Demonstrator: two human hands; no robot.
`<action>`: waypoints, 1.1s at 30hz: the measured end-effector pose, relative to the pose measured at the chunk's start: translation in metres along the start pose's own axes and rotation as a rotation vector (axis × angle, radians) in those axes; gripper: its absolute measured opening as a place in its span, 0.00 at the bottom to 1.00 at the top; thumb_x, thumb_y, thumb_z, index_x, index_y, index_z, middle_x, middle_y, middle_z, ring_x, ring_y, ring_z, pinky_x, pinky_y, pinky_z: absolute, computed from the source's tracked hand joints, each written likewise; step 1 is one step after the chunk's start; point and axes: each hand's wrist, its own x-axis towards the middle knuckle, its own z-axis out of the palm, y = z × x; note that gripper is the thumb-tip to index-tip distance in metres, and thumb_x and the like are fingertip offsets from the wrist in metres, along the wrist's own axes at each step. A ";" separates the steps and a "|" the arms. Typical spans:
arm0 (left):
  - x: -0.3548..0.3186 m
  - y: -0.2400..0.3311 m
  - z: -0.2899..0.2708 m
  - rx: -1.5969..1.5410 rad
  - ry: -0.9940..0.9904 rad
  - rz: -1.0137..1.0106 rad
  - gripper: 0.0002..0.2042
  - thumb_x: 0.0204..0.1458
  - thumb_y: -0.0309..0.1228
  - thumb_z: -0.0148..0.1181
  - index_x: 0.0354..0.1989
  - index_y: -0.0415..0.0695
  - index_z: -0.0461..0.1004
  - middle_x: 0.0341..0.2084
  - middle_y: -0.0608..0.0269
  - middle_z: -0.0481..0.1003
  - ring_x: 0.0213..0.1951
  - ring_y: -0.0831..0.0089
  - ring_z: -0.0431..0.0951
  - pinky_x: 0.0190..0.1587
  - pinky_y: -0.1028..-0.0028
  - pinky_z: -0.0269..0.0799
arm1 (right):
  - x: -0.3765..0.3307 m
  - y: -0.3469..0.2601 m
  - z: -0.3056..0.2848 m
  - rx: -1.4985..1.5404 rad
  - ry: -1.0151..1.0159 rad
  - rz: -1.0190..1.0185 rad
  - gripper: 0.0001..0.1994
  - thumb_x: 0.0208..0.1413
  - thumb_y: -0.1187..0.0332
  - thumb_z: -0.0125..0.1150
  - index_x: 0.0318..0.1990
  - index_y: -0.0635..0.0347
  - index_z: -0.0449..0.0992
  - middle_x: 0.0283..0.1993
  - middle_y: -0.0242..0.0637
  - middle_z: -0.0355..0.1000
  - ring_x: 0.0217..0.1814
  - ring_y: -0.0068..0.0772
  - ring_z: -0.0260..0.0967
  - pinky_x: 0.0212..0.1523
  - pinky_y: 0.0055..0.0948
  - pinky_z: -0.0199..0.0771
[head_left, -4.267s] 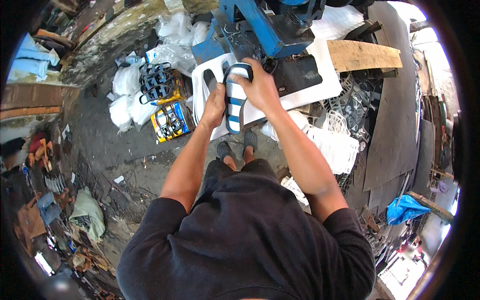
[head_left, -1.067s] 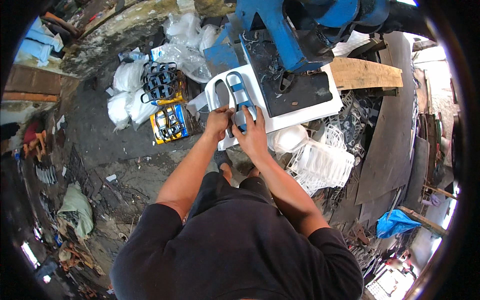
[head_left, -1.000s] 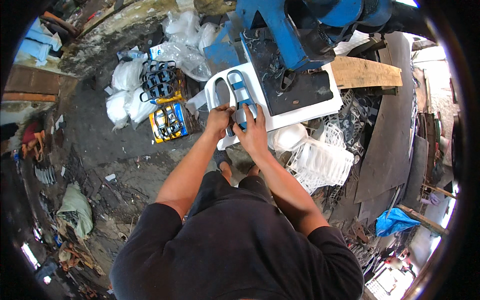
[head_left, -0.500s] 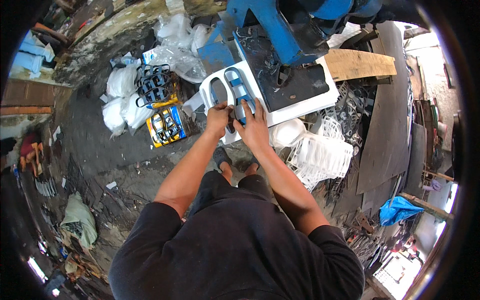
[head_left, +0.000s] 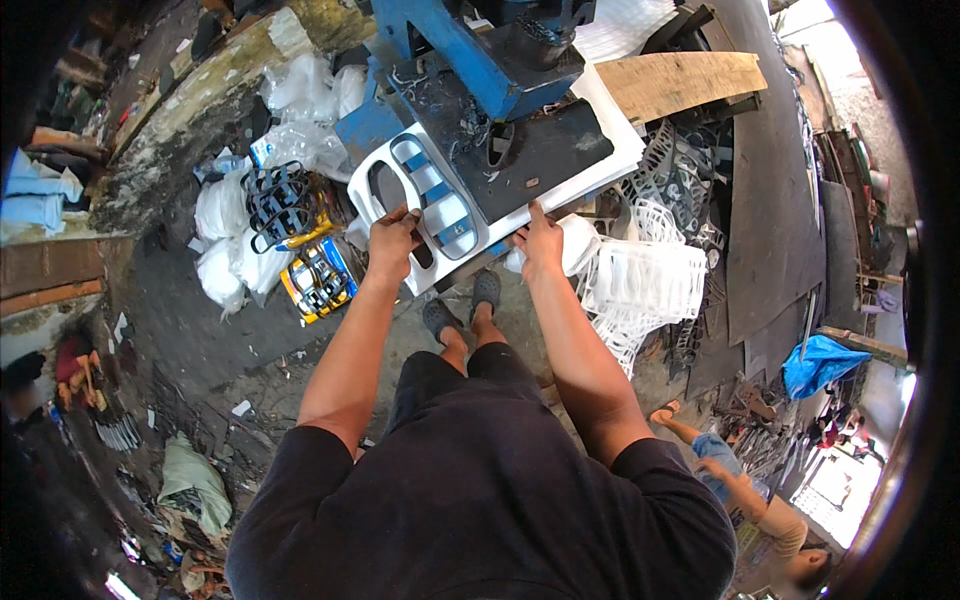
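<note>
A white sheet (head_left: 495,228) with a sole-shaped hole in its left part lies beneath the blue machine. On it rests a sole-shaped cutting die (head_left: 447,212) with blue crossbars, just right of the hole. My left hand (head_left: 393,243) is closed on the sheet's near left edge, its fingers by the hole. With my right hand (head_left: 541,243) I grip the sheet's near edge, to the right of the die; part of the fingers is hidden under it.
A blue machine arm (head_left: 470,65) stands over a black board (head_left: 565,150). Cut white sheet scraps (head_left: 645,270) are piled at right. Bundled black straps (head_left: 277,205) and plastic bags (head_left: 222,270) lie at left. Another person (head_left: 745,490) walks at lower right.
My right hand has left the cutting die and moved right to the sheet's near edge. My left hand has shifted left along the sheet. A person has come into view at lower right.
</note>
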 end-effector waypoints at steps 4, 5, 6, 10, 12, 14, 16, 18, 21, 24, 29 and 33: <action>0.006 0.014 0.022 0.019 0.009 -0.007 0.12 0.56 0.25 0.58 0.48 0.39 0.76 0.40 0.63 0.78 0.40 0.73 0.77 0.38 0.70 0.76 | 0.026 -0.006 -0.006 0.085 0.001 -0.037 0.16 0.63 0.58 0.60 0.43 0.64 0.71 0.34 0.33 0.68 0.35 0.25 0.67 0.35 0.26 0.72; 0.003 0.018 0.025 0.030 0.032 -0.013 0.12 0.56 0.25 0.58 0.49 0.39 0.76 0.41 0.62 0.78 0.41 0.72 0.77 0.39 0.69 0.76 | 0.029 -0.008 -0.006 0.119 -0.008 -0.061 0.13 0.64 0.60 0.59 0.41 0.63 0.71 0.32 0.32 0.69 0.33 0.24 0.67 0.34 0.26 0.71; 0.009 0.017 0.024 0.202 -0.033 0.088 0.14 0.56 0.23 0.55 0.52 0.37 0.74 0.42 0.61 0.78 0.42 0.72 0.78 0.39 0.69 0.76 | 0.032 -0.012 -0.007 0.148 -0.014 -0.044 0.13 0.64 0.61 0.58 0.43 0.63 0.71 0.35 0.33 0.70 0.35 0.25 0.68 0.35 0.27 0.72; 0.027 0.013 0.060 0.001 0.075 0.035 0.17 0.58 0.23 0.55 0.56 0.34 0.69 0.41 0.58 0.78 0.37 0.72 0.79 0.35 0.71 0.75 | 0.057 -0.028 -0.017 0.220 -0.054 -0.023 0.14 0.66 0.63 0.54 0.50 0.65 0.69 0.45 0.37 0.72 0.44 0.31 0.72 0.40 0.31 0.74; 0.035 0.005 0.074 -0.075 0.108 0.074 0.15 0.58 0.24 0.58 0.53 0.31 0.74 0.30 0.68 0.76 0.25 0.82 0.67 0.26 0.76 0.63 | 0.066 -0.034 -0.019 0.208 -0.052 -0.034 0.14 0.66 0.64 0.53 0.51 0.65 0.69 0.45 0.38 0.72 0.45 0.33 0.72 0.41 0.32 0.74; 0.041 0.002 0.071 0.097 0.055 0.110 0.14 0.58 0.26 0.57 0.50 0.35 0.77 0.30 0.58 0.79 0.24 0.70 0.74 0.28 0.69 0.69 | 0.072 -0.037 -0.022 0.219 -0.035 -0.024 0.14 0.67 0.63 0.53 0.50 0.66 0.70 0.45 0.39 0.72 0.45 0.33 0.72 0.42 0.31 0.74; 0.031 0.052 0.077 1.163 0.126 0.311 0.13 0.56 0.27 0.57 0.49 0.41 0.76 0.34 0.43 0.79 0.35 0.50 0.81 0.36 0.58 0.75 | 0.058 -0.039 -0.027 0.202 -0.040 0.009 0.13 0.66 0.65 0.52 0.49 0.67 0.70 0.45 0.40 0.72 0.45 0.34 0.72 0.44 0.31 0.75; 0.070 0.066 0.049 1.091 0.270 0.807 0.15 0.51 0.28 0.60 0.49 0.42 0.76 0.34 0.40 0.78 0.38 0.43 0.79 0.42 0.53 0.74 | 0.015 -0.047 -0.017 0.139 -0.110 0.056 0.11 0.65 0.68 0.53 0.48 0.67 0.70 0.44 0.40 0.72 0.45 0.34 0.72 0.46 0.32 0.75; 0.128 0.104 0.023 1.263 0.167 1.457 0.18 0.50 0.28 0.62 0.49 0.36 0.74 0.37 0.38 0.78 0.44 0.44 0.77 0.46 0.53 0.73 | -0.019 -0.021 -0.004 0.033 -0.361 0.245 0.12 0.63 0.73 0.54 0.51 0.70 0.70 0.50 0.45 0.71 0.51 0.39 0.71 0.54 0.38 0.74; 0.128 0.139 0.043 1.470 -0.177 0.706 0.18 0.50 0.31 0.63 0.49 0.37 0.74 0.39 0.37 0.77 0.46 0.43 0.77 0.47 0.53 0.72 | -0.024 -0.007 0.010 0.130 -0.380 0.217 0.11 0.59 0.80 0.52 0.49 0.70 0.71 0.49 0.44 0.71 0.50 0.40 0.71 0.54 0.38 0.73; 0.155 0.145 0.034 1.385 -0.316 0.718 0.14 0.51 0.33 0.63 0.45 0.41 0.78 0.41 0.41 0.78 0.46 0.44 0.77 0.46 0.55 0.72 | -0.028 -0.016 0.028 0.130 -0.361 0.213 0.12 0.53 0.87 0.49 0.45 0.70 0.71 0.48 0.41 0.71 0.47 0.36 0.70 0.51 0.38 0.74; 0.162 0.148 0.028 1.419 -0.330 0.759 0.12 0.51 0.31 0.64 0.43 0.41 0.79 0.39 0.46 0.79 0.44 0.47 0.78 0.45 0.58 0.73 | -0.018 -0.012 0.028 0.118 -0.354 0.220 0.13 0.52 0.88 0.48 0.44 0.69 0.72 0.48 0.42 0.71 0.46 0.38 0.71 0.50 0.38 0.74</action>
